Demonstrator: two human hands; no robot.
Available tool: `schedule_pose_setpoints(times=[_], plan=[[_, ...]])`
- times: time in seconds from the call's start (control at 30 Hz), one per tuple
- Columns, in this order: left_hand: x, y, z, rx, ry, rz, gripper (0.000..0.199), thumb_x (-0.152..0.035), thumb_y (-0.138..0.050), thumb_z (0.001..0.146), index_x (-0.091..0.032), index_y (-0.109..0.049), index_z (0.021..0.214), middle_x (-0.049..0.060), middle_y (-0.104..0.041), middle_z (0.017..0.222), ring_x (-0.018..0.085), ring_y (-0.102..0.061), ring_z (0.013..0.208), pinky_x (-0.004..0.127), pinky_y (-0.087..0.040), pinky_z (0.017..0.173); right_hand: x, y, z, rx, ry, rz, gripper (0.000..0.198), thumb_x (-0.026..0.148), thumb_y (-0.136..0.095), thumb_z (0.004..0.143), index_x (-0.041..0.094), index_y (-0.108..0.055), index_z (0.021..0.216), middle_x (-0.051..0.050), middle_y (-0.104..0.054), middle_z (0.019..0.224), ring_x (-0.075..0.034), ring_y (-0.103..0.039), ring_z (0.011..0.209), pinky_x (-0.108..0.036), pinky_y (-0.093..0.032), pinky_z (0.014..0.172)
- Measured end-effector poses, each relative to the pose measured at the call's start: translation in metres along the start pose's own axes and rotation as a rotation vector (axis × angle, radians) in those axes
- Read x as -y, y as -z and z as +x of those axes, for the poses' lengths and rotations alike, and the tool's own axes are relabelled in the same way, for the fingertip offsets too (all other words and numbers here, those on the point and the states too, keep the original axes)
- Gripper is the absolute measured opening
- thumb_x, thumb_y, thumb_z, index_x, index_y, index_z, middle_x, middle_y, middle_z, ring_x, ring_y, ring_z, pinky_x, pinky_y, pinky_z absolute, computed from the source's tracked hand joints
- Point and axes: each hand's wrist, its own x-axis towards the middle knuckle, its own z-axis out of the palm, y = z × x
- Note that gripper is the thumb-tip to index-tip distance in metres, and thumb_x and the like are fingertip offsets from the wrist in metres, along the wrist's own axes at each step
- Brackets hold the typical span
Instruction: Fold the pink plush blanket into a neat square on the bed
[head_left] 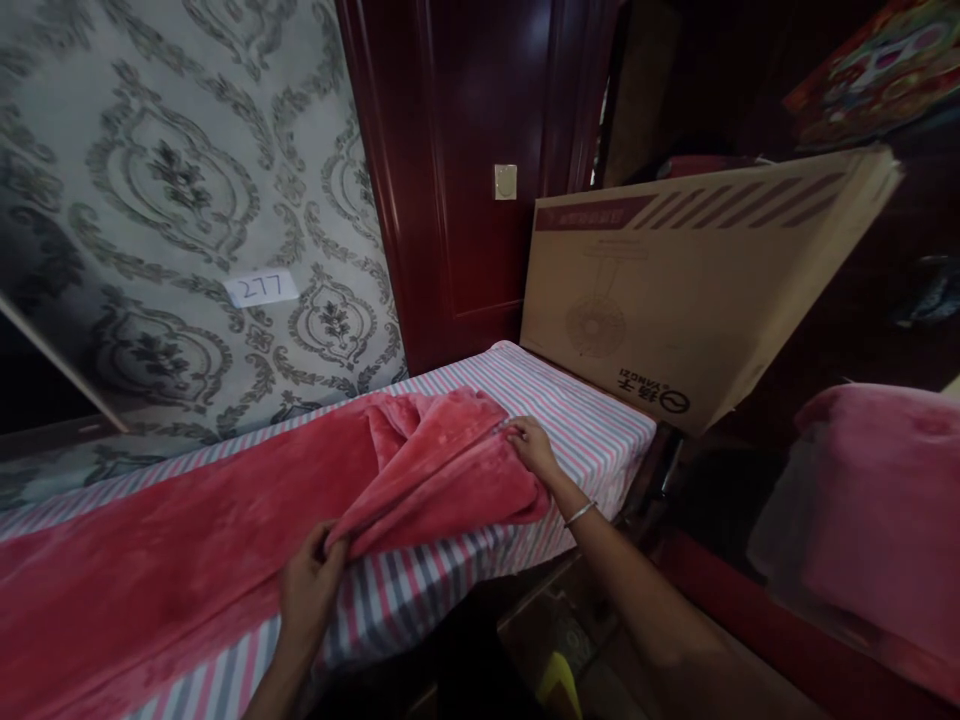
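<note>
A long red plush blanket [202,500] lies along a table covered by a striped cloth [405,600] in pink, grey and white. Its right end is folded back on itself in loose layers. At the near edge of that fold, my left hand [311,575] pinches the blanket between thumb and fingers. My right hand [534,448], with a bangle on the wrist, grips the fold's far right part, its fingers closed on the fabric. Between both hands the fabric edge runs in a slanting line.
Behind the table's right end leans a large cardboard box [645,280]. A dark red door [472,120] and patterned wallpaper [180,200] with a paper label [261,287] reading 277 stand behind. Pink fabric [885,520] hangs over something at the right. A yellow object [559,685] is below.
</note>
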Motion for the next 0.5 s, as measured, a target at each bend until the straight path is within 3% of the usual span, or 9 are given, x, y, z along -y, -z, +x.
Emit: schedule_pose_setpoints(times=[0.13, 0.27, 0.4, 0.5], plan=[[0.004, 0.001, 0.001, 0.043, -0.013, 0.0, 0.046, -0.06, -0.057, 0.065, -0.02, -0.072, 0.082, 0.003, -0.074, 0.074, 0.025, -0.066, 0.07, 0.031, -0.05, 0.064, -0.016, -0.008, 0.005, 0.082, 0.026, -0.043, 0.018, 0.01, -0.058, 0.066, 0.023, -0.068, 0.073, -0.01, -0.065, 0.131, -0.028, -0.057, 0.127, -0.042, -0.047, 0.102], [0.003, -0.002, 0.002, 0.119, -0.045, -0.028, 0.04, -0.058, -0.059, 0.065, -0.021, -0.069, 0.074, 0.001, -0.071, 0.069, 0.022, -0.064, 0.066, 0.029, -0.049, 0.06, -0.023, -0.013, 0.018, 0.164, 0.097, -0.069, 0.017, 0.008, -0.055, 0.068, 0.023, -0.063, 0.067, -0.009, -0.061, 0.139, -0.027, -0.059, 0.123, -0.04, -0.049, 0.098], [0.007, -0.007, 0.002, 0.133, 0.016, -0.118, 0.044, -0.063, -0.066, 0.061, -0.021, -0.066, 0.073, 0.0, -0.066, 0.064, 0.019, -0.058, 0.055, 0.027, -0.045, 0.051, -0.019, -0.02, 0.028, 0.19, 0.194, -0.094, 0.017, 0.009, -0.055, 0.073, 0.024, -0.059, 0.067, -0.007, -0.073, 0.109, -0.025, -0.064, 0.105, -0.04, -0.049, 0.095], [0.007, -0.008, 0.002, 0.141, 0.117, -0.234, 0.051, -0.066, -0.073, 0.056, -0.02, -0.065, 0.073, -0.002, -0.059, 0.056, 0.015, -0.051, 0.046, 0.026, -0.042, 0.044, -0.01, -0.016, 0.032, 0.149, 0.249, -0.122, 0.016, 0.01, -0.055, 0.077, 0.024, -0.061, 0.071, -0.007, -0.07, 0.09, -0.025, -0.061, 0.091, -0.041, -0.048, 0.091]])
